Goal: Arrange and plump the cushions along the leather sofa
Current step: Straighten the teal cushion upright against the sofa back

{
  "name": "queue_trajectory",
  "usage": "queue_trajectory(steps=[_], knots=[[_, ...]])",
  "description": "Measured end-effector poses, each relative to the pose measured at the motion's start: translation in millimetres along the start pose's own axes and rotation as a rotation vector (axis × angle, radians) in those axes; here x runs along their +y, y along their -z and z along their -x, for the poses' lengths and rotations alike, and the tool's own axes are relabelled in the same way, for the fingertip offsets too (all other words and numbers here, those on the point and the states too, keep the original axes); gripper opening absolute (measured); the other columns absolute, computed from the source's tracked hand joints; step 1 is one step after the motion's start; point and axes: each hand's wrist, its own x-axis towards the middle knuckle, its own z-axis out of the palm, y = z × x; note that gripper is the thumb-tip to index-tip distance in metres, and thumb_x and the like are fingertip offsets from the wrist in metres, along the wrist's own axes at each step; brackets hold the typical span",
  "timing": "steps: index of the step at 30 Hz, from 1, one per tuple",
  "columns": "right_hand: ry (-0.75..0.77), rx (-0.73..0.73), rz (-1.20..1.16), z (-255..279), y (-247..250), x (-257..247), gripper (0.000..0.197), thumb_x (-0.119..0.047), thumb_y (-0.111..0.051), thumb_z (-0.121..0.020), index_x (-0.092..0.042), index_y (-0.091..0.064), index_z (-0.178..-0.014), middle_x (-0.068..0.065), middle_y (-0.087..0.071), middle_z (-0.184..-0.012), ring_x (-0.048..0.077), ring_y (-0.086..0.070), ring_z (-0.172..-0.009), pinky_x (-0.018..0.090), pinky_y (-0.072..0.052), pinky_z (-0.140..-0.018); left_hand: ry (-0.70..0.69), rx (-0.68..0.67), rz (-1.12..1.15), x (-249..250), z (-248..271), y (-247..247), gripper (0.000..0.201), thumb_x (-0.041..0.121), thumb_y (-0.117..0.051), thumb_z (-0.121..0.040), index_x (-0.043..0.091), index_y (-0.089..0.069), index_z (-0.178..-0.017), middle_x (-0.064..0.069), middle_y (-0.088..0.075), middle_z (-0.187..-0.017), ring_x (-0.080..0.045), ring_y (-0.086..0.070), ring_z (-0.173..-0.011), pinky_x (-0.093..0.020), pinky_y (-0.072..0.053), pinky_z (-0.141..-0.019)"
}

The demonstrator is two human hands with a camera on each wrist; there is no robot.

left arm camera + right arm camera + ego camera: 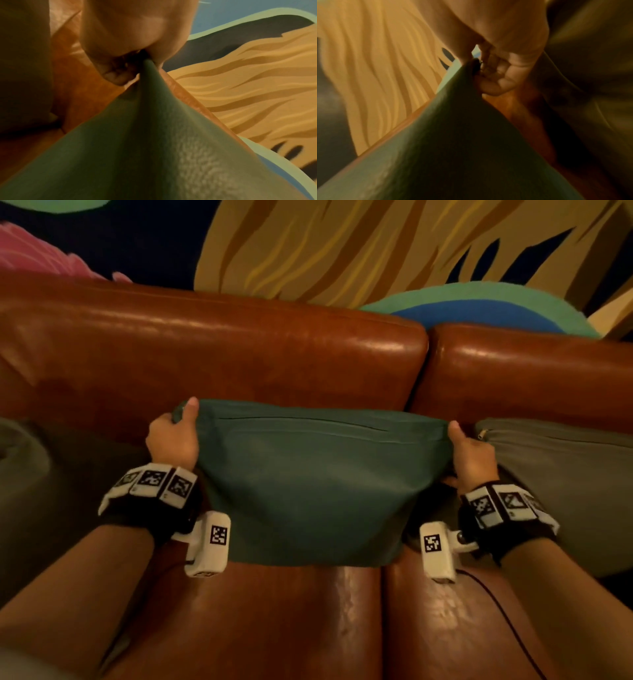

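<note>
Brown leather sofa (212, 354) fills your head view; mid-frame, your left hand (173, 440) and right hand (472, 455) each pinch an upper corner of the teal cushion (308, 484), with a grey cushion (561, 474) at right. Left wrist view: fingers (118, 75) clamp the corner at upper centre. Right wrist view: same pinch (494, 82). Tugging only the fabric corners could slip your hold or strain the seam.
</note>
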Motion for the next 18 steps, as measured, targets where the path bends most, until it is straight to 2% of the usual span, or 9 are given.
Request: queue_trajectory(steps=[2,3,6,8,12,14,15,17,18], knots=[[-0.008,-0.014,-0.039,-1.7,1.8,0.5,0.02,-0.033,-0.056,-0.099,-0.013,-0.06,-0.099,0.011,-0.061,-0.116,0.027,-0.061,-0.098,0.036,-0.049,-0.061,-0.08,0.001,-0.14,1.8,-10.2,2.1,0.055,0.043,-0.047,-0.099,-0.008,-0.055,-0.119,-0.03,-0.054,-0.129,-0.044,-0.049,-0.12,-0.043,-0.037,-0.093],[-0.042,-0.025,-0.068,-1.4,2.7,3.1,0.017,-0.03,-0.056,-0.1,-0.014,-0.06,-0.102,0.008,-0.059,-0.117,0.025,-0.061,-0.095,0.035,-0.046,-0.059,-0.115,-0.013,-0.19,2.8,-13.9,2.0,0.052,0.039,-0.047,-0.099,-0.01,-0.055,-0.115,-0.032,-0.055,-0.126,-0.046,-0.049,-0.119,-0.044,-0.037,-0.091],[-0.099,0.011,-0.115,-0.3,5.6,8.0,0.042,-0.031,-0.056,-0.1,-0.012,-0.05,-0.137,0.007,-0.052,-0.122,0.026,-0.056,-0.105,0.039,-0.046,-0.065,-0.152,0.007,-0.216,12.0,-15.7,-5.6,0.049,0.037,-0.049,-0.099,-0.01,-0.055,-0.11,-0.033,-0.056,-0.123,-0.046,-0.05,-0.116,-0.045,-0.037,-0.089],[-0.097,0.034,-0.124,1.2,4.9,4.3,0.05,-0.033,-0.056,-0.099,-0.011,-0.045,-0.143,0.008,-0.051,-0.125,0.028,-0.055,-0.113,0.04,-0.047,-0.07,-0.111,0.024,-0.158,15.4,-12.6,-7.5,0.051,0.04,-0.05,-0.098,-0.009,-0.057,-0.112,-0.03,-0.057,-0.123,-0.044,-0.051,-0.117,-0.044,-0.037,-0.089],[-0.057,0.036,-0.119,0.0,4.4,11.9,0.037,-0.034,-0.059,-0.097,-0.006,-0.059,-0.122,0.007,-0.058,-0.112,0.025,-0.057,-0.102,0.033,-0.047,-0.059,-0.107,0.01,-0.109,2.0,-7.4,-3.6,0.055,0.049,-0.049,-0.095,-0.005,-0.06,-0.099,-0.026,-0.062,-0.108,-0.04,-0.057,-0.106,-0.038,-0.036,-0.078],[-0.059,0.086,-0.128,2.6,-0.1,18.7,0.027,-0.036,-0.061,-0.096,-0.009,-0.062,-0.096,0.009,-0.062,-0.106,0.025,-0.058,-0.098,0.037,-0.052,-0.067,-0.108,0.027,-0.089,-1.6,-3.2,-1.2,0.051,0.051,-0.049,-0.095,0.001,-0.057,-0.088,-0.021,-0.061,-0.097,-0.037,-0.058,-0.099,-0.038,-0.037,-0.076],[-0.066,0.096,-0.14,4.2,-2.4,20.0,0.027,-0.039,-0.061,-0.095,-0.012,-0.061,-0.094,0.008,-0.062,-0.109,0.025,-0.059,-0.099,0.04,-0.054,-0.076,-0.098,0.043,-0.063,-1.9,-1.8,-1.3,0.051,0.052,-0.048,-0.095,0.004,-0.055,-0.085,-0.017,-0.058,-0.092,-0.034,-0.057,-0.095,-0.038,-0.038,-0.077],[-0.086,0.078,-0.169,4.8,-3.1,21.5,0.039,-0.045,-0.058,-0.096,-0.013,-0.061,-0.119,0.006,-0.063,-0.121,0.025,-0.061,-0.106,0.042,-0.053,-0.091,-0.058,0.064,0.022,-4.0,-1.2,-1.1,0.05,0.055,-0.044,-0.095,0.01,-0.055,-0.079,-0.01,-0.055,-0.085,-0.027,-0.053,-0.089,-0.04,-0.041,-0.081],[-0.085,0.065,-0.175,3.6,-1.5,22.1,0.044,-0.043,-0.056,-0.097,-0.013,-0.058,-0.13,0.005,-0.063,-0.123,0.024,-0.061,-0.105,0.041,-0.052,-0.091,-0.054,0.071,0.06,-6.1,-2.7,0.3,0.049,0.055,-0.044,-0.095,0.012,-0.055,-0.075,-0.009,-0.055,-0.083,-0.025,-0.052,-0.086,-0.041,-0.043,-0.082]])
